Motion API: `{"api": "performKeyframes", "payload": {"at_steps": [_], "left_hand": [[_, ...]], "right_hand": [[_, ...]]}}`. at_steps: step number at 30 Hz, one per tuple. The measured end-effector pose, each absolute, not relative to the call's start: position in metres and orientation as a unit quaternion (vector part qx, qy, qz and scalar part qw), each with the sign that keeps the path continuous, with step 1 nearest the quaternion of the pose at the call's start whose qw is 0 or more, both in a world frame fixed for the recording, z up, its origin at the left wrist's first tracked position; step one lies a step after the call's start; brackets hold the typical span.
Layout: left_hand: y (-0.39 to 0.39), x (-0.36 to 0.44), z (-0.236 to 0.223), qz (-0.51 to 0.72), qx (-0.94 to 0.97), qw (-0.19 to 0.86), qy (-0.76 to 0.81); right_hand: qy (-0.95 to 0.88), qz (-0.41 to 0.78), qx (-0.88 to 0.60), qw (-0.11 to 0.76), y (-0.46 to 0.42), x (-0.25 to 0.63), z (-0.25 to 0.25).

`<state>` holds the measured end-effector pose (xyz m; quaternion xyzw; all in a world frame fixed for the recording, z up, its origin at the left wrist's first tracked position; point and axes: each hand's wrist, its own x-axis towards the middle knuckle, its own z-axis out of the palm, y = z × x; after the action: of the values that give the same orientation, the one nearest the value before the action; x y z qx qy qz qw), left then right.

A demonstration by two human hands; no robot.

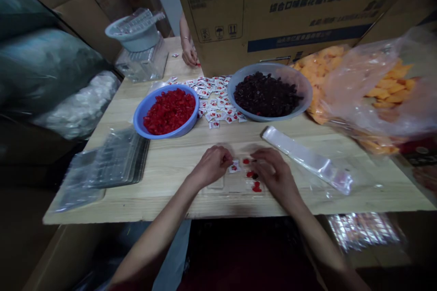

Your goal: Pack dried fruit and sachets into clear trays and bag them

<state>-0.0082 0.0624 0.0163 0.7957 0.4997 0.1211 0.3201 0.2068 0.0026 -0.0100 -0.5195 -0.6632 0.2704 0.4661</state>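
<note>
Printed cardboard cartons (273, 4) tower behind a wooden table (160, 173).

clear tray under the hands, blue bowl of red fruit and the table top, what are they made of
The clear shallow tray looks like thin moulded plastic: see-through, with a faint glossy sheen. The round blue bowl looks like smooth moulded plastic, judging by its even rim and soft shine. The pale table top looks like light wood with visible grain, possibly varnished.
</note>
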Motion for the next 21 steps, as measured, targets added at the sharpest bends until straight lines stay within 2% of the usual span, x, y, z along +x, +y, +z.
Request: {"api": "performKeyframes", "payload": {"at_steps": [3, 6, 8, 11, 17, 21], "left_hand": [[0.055, -0.001, 0.004, 0.113, 0.819, 0.258, 0.500], [0.072, -0.007, -0.007, 0.161, 0.821, 0.220, 0.501], [0.096, -0.017, -0.012, 0.193, 0.809, 0.157, 0.532], [0.137, -0.028, -0.021, 0.188, 0.789, 0.069, 0.581], [0.165, -0.019, -0.036, 0.209, 0.809, 0.084, 0.543], [0.159, -0.019, -0.036, 0.150, 0.830, 0.053, 0.534]], "right_hand": [[-0.755, 0.212, -0.495, 0.376, -0.023, 0.195, -0.026], [-0.813, 0.150, -0.488, 0.280, -0.031, 0.180, -0.044], [-0.827, 0.123, -0.493, 0.238, -0.031, 0.173, -0.051], [-0.836, 0.094, -0.502, 0.200, -0.029, 0.169, -0.052], [-0.833, 0.039, -0.525, 0.172, -0.032, 0.172, -0.037], [-0.835, 0.015, -0.532, 0.143, -0.039, 0.171, -0.033]]}}
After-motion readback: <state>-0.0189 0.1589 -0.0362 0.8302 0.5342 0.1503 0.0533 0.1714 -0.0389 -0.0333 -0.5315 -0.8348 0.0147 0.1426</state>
